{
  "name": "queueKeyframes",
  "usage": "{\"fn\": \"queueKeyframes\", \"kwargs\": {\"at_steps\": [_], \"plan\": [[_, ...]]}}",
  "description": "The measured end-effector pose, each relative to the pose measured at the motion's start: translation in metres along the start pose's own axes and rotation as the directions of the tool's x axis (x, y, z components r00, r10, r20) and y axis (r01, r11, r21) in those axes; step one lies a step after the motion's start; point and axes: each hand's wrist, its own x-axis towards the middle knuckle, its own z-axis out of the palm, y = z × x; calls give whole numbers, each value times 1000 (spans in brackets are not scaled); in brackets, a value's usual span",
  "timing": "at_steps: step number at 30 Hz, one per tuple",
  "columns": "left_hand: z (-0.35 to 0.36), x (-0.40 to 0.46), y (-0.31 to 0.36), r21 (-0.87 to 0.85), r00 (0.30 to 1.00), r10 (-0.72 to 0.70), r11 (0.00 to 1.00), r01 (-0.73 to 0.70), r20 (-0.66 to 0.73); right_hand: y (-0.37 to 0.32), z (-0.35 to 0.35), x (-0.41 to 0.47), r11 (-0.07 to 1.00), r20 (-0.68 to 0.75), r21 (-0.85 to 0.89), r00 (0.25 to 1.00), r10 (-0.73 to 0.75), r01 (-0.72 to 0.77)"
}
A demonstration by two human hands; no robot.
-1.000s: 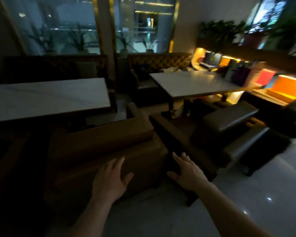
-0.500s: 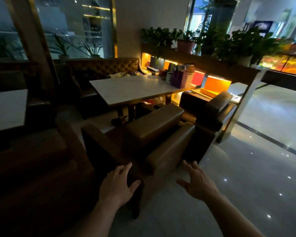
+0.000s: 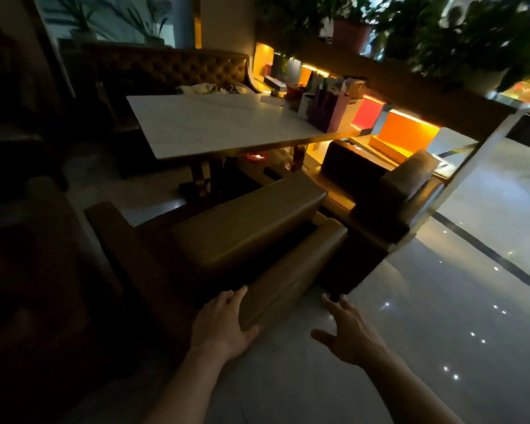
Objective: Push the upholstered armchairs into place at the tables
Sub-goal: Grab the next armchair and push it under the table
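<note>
A brown upholstered armchair (image 3: 251, 237) stands askew in front of a white-topped table (image 3: 214, 123), its back toward me and turned partly to the right. My left hand (image 3: 224, 325) rests against the near end of its right armrest, fingers spread. My right hand (image 3: 349, 335) hovers open over the floor just right of that armrest, touching nothing. A second brown armchair (image 3: 392, 197) stands to the right, closer to the table's right end.
A tufted bench (image 3: 172, 68) runs behind the table. A purple bag (image 3: 331, 114) and small items sit on the table's right end. A lit wooden planter shelf (image 3: 410, 87) lines the right. Another dark chair (image 3: 37, 270) fills the left. Glossy floor (image 3: 441, 301) spreads right.
My view has swung right from the left table's chair to this one. Both hands have moved closer, and the left hand now touches the armrest end.
</note>
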Motion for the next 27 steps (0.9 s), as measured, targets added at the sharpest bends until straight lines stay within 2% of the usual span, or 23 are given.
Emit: {"fn": "queueKeyframes", "kwargs": {"at_steps": [5,11,16,20,23,27], "plan": [[13,70,-2,1,996,-87,996,87,25,-5,-28,105,990,48,-70,992,-120,123],[55,134,9,-3,977,-201,980,201,72,6,-25,208,948,150,-186,961,-233,259],[96,174,26,26,945,-324,946,323,35,25,-24,311,805,293,-343,870,-398,484],[121,195,40,58,906,-424,904,424,-24,48,-19,367,691,419,-391,786,-455,608],[129,198,47,74,881,-460,880,469,-108,65,-13,381,670,365,-336,748,-555,662],[132,191,51,83,874,-463,875,477,-146,75,-6,375,647,286,-308,716,-636,698]]}}
